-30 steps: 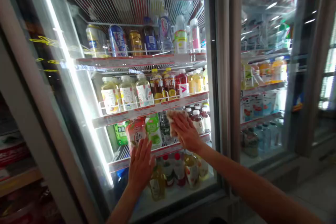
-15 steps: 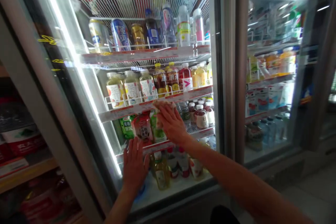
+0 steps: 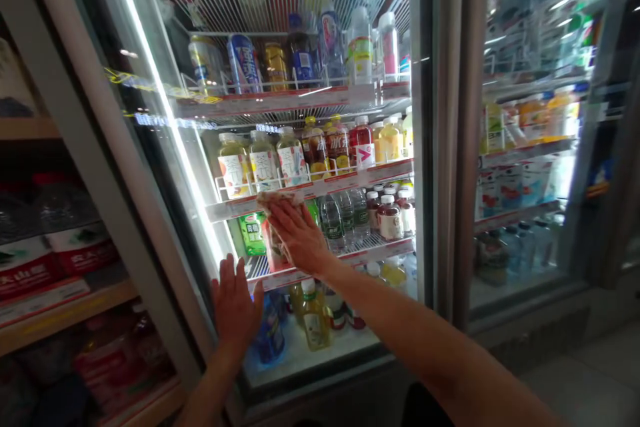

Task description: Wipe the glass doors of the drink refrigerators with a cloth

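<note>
A crumpled, light-coloured patterned cloth (image 3: 270,199) lies under my right hand (image 3: 299,235), which presses it against the glass door of a lit drinks cooler. Behind that hand, through the glass, are a green pouch (image 3: 253,233) and a partly hidden red pouch (image 3: 277,255). Lower and to the left, my left hand (image 3: 234,303) has its fingers raised and its thumb apart, holding nothing. It is at the door's left side, near the lower end of the light strip (image 3: 193,173); whether the palm touches the glass I cannot tell.
Bottles and cans stand on wire shelves inside the cooler. A metal door frame (image 3: 440,147) divides it from a second glass-fronted cooler (image 3: 520,213) on the right. At left, wooden shelves (image 3: 70,313) carry packs of bottles behind a metal upright.
My right hand and the cloth have slid left across the glass, from the green pouch to the red one. My left hand has shifted left and slightly down. The view has shifted slightly.
</note>
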Demonstrator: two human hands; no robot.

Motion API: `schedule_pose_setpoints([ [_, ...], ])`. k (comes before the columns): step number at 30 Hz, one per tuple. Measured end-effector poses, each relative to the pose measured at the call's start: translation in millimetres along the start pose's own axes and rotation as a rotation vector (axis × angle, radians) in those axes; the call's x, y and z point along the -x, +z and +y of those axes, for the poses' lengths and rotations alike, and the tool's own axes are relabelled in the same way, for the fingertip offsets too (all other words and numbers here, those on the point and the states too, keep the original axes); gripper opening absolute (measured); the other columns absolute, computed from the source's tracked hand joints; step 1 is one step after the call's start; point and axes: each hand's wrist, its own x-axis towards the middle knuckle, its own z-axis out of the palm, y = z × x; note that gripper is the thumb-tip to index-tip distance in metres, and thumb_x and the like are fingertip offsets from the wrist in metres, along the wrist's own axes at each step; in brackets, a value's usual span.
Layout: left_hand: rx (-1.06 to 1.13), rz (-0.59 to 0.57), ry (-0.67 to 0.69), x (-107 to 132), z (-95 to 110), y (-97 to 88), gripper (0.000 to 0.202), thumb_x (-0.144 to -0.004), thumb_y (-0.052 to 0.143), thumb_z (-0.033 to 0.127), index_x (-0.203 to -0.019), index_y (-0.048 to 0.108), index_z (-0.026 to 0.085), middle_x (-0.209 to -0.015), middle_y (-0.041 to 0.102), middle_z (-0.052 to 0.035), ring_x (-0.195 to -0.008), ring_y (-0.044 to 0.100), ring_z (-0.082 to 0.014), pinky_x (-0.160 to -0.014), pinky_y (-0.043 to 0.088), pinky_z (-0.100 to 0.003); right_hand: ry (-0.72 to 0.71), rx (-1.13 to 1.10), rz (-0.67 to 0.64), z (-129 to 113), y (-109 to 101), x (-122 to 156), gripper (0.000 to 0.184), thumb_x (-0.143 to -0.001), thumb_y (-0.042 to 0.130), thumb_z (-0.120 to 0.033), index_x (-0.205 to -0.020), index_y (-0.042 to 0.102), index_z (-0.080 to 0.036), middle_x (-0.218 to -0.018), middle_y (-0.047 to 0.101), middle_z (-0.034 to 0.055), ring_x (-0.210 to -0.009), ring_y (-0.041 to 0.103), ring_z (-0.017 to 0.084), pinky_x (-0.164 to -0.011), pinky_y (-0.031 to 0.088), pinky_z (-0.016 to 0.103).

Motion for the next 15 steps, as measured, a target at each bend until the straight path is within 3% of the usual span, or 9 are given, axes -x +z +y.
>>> schedule_pose_setpoints([
  [2,-0.019,-0.013,-0.008,9,-6,-1.7,0.072,-0.089,0.045,0.026,-0.146,0.001,0.021,-0.151,0.019,-0.018,-0.14,0.018,-0.0302,-0.108,0.026,-0.056,-0.032,-0.02,0.002,-13,10,10,0.05,-0.089,0.041,-0.021,-0.138,0.037,-0.014,-0.149,0.032,0.0059,-0.142,0.014,0.021,-0.118,0.013,0.049],
  [5,-0.035,-0.038,0.039,21,-16,-3.6,0.074,-0.088,0.044,0.023,-0.146,-0.001,0.022,-0.151,0.017,-0.0174,-0.14,0.018,-0.0299,-0.109,0.025,-0.056,-0.154,-0.059,-0.044,-33,26,60,0.048,-0.09,0.042,-0.02,-0.137,0.039,-0.014,-0.148,0.034,0.0048,-0.142,0.016,0.018,-0.118,0.016,0.045],
  [7,-0.029,-0.049,0.089,22,-19,-3.5,0.073,-0.088,0.044,0.021,-0.146,0.0,0.022,-0.151,0.018,-0.0161,-0.14,0.018,-0.0288,-0.11,0.024,-0.055,-0.201,-0.074,-0.072,-36,29,77,0.046,-0.09,0.042,-0.02,-0.136,0.041,-0.014,-0.148,0.034,0.0045,-0.141,0.018,0.017,-0.117,0.019,0.043],
  [9,-0.023,-0.05,0.103,17,-18,-2.6,0.073,-0.088,0.043,0.02,-0.146,0.001,0.022,-0.151,0.019,-0.0158,-0.14,0.018,-0.0282,-0.11,0.023,-0.054,-0.189,-0.071,-0.076,-32,26,66,0.046,-0.09,0.041,-0.02,-0.136,0.041,-0.016,-0.148,0.034,0.0041,-0.141,0.019,0.017,-0.117,0.018,0.043],
  [13,-0.035,-0.009,0.022,5,-9,-0.1,0.07,-0.088,0.041,0.021,-0.147,0.002,0.018,-0.15,0.02,-0.0191,-0.14,0.017,-0.0291,-0.109,0.025,-0.055,-0.034,-0.03,-0.004,-25,14,15,0.047,-0.09,0.04,-0.021,-0.137,0.04,-0.014,-0.148,0.034,0.0062,-0.141,0.018,0.021,-0.117,0.012,0.048],
  [15,-0.03,-0.006,0.011,8,-9,0.3,0.07,-0.088,0.041,0.021,-0.147,0.003,0.018,-0.15,0.02,-0.0188,-0.14,0.018,-0.0291,-0.109,0.025,-0.055,-0.048,-0.041,-0.004,-28,14,21,0.05,-0.089,0.042,-0.019,-0.138,0.038,-0.013,-0.148,0.033,0.0072,-0.142,0.016,0.021,-0.117,0.014,0.049],
])
